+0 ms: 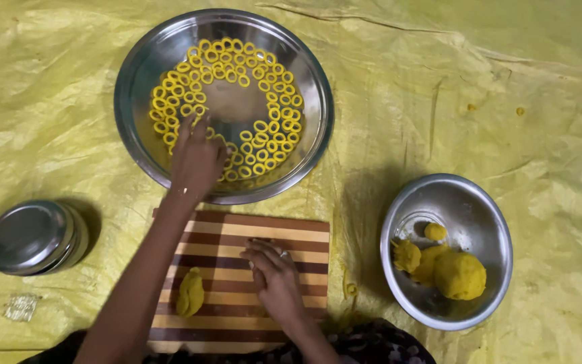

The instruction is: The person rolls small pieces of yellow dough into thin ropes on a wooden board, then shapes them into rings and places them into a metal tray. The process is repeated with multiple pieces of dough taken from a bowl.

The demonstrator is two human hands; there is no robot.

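My left hand [195, 156] reaches into a large steel plate [139, 57], fingertips down among several small yellow dough rings [264, 135] laid around its inside. My right hand [274, 276] rests palm down on a striped wooden board [237, 232], fingers curled; whether dough lies under it is hidden. A lump of yellow dough [190, 293] lies on the board to the left of that hand.
A steel bowl [466, 202] at the right holds several balls of yellow dough [459, 275]. A lidded steel tin [31, 237] stands at the left, with a small clear wrapper [20, 307] below it. A yellow plastic sheet [473, 87] covers the floor.
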